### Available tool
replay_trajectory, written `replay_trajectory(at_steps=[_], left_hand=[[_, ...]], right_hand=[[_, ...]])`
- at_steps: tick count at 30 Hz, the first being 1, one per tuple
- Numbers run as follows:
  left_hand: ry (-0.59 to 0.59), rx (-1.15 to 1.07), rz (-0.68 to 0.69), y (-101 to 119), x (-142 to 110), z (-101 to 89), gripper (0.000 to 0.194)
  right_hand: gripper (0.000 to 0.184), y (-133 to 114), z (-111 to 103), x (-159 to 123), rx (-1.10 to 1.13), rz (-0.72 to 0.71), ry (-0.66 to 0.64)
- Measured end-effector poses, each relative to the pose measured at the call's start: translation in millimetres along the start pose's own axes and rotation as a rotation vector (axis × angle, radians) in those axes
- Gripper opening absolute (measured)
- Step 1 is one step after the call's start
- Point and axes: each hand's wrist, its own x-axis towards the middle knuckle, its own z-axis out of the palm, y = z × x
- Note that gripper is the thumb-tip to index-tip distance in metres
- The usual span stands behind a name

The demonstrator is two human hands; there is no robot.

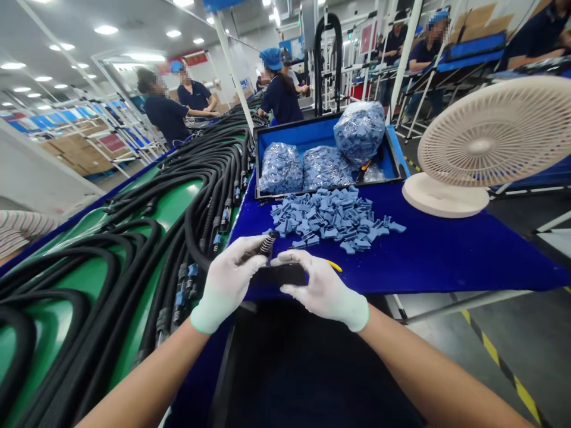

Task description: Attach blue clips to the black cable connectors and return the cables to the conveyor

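Note:
Both my hands wear white gloves and meet at the front edge of the blue table. My left hand is closed around the ribbed end of a black hose. My right hand grips a black connector piece joined to that hose end. A pile of small blue plastic clips lies on the table just beyond my hands. A yellow-tipped object pokes out behind my right hand.
Several black hoses run along a green conveyor on my left. A blue tray holds bags of clips. A white fan stands on the right. Several people in blue caps work further back.

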Motion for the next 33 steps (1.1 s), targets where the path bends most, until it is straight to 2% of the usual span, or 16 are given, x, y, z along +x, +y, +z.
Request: replay_trajectory(at_steps=[2,5,9,15,17,19,22,23,24,25,26,29,30,32,33], left_hand=[[0.034,-0.007,0.086,-6.0,-4.5,1.6,0.031],[-0.089,0.049,0.244,-13.6,-9.0,3.9,0.029],[-0.169,0.163,0.278,-12.2,-7.6,7.3,0.029],[-0.23,0.32,0.559,-10.1,0.3,5.1,0.033],[-0.299,0.303,0.57,-14.5,5.5,2.7,0.03],[-0.355,0.2,0.441,-19.8,14.2,1.9,0.039],[-0.384,0.042,0.128,-24.4,31.1,4.8,0.096],[-0.393,0.031,0.06,-24.0,35.4,6.4,0.109],[-0.398,0.049,0.023,-22.5,37.5,8.0,0.114],[-0.378,0.087,0.01,-20.2,36.9,9.5,0.11],[-0.321,0.133,0.012,-17.4,33.1,11.1,0.098],[-0.094,0.185,0.003,-10.8,5.6,16.8,0.034],[-0.082,0.132,-0.041,-10.7,-5.8,19.2,0.021],[-0.096,-0.16,-0.214,-14.4,-24.6,22.8,0.026],[-0.053,-0.374,-0.315,-17.5,-30.2,23.2,0.028]], right_hand=[[0.043,-0.4,-2.3,1.7,-0.041,0.002,0.03],[0.042,0.7,-6.8,5.2,-0.025,0.104,0.078],[0.048,0.2,-9.8,10.4,0.077,0.216,0.024],[0.064,0.3,-7.7,13.8,0.271,0.262,-0.083],[0.063,-0.1,-7.0,12.5,0.299,0.254,-0.086],[0.057,-1.7,-6.8,10.8,0.269,0.247,-0.067],[0.044,-3.9,-7.1,9.2,0.225,0.241,-0.01],[0.04,-3.7,-7.4,9.1,0.222,0.244,-0.002],[0.038,-2.9,-7.8,9.1,0.223,0.254,0.005],[0.036,-1.8,-7.9,9.1,0.224,0.27,0.012],[0.036,-0.6,-7.6,8.7,0.224,0.288,0.029],[0.039,1.7,-0.8,3.8,0.3,0.328,0.228],[0.04,1.8,3.8,0.5,0.355,0.339,0.319],[0.042,2.0,14.3,-7.3,0.428,0.381,0.401],[0.041,2.9,18.3,-10.7,0.421,0.399,0.343]])
